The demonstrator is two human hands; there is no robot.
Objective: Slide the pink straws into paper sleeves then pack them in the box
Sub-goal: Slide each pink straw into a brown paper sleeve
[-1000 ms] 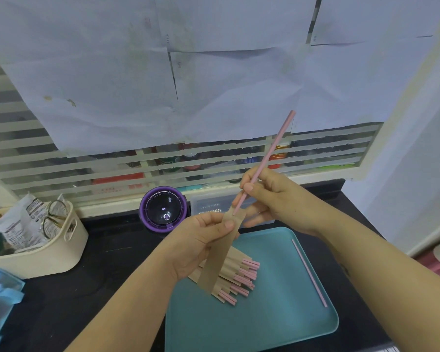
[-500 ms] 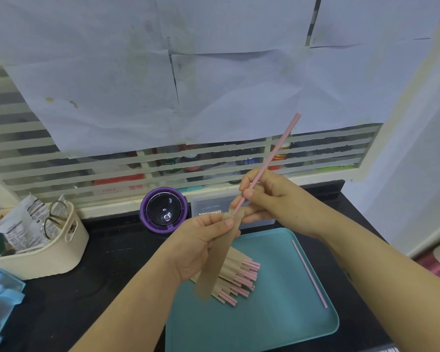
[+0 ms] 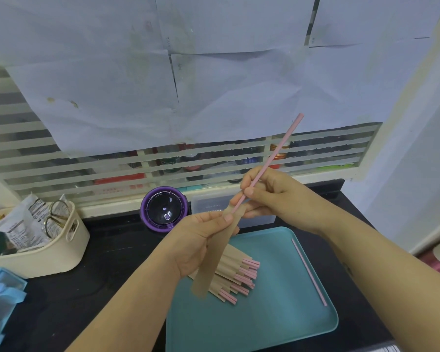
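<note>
My right hand [image 3: 272,194] pinches a long pink straw [image 3: 280,151] that slants up to the right, its lower tip at the mouth of a brown paper sleeve [image 3: 215,252]. My left hand [image 3: 198,240] pinches that sleeve near its top, and the sleeve hangs down over the teal tray [image 3: 277,316]. A pile of sleeved straws [image 3: 236,275] with pink ends showing lies on the tray behind the sleeve. One bare pink straw [image 3: 309,271] lies along the tray's right side.
A purple round lidded object [image 3: 164,209] and a clear plastic box [image 3: 211,205] stand at the back of the black counter. A cream basket [image 3: 48,252] holding scissors and packets sits at the left, with a blue item [image 3: 0,298] in front of it.
The straw has tilted slightly further right and its tip has gone a little into the sleeve's mouth. Both hands have stayed nearly in place.
</note>
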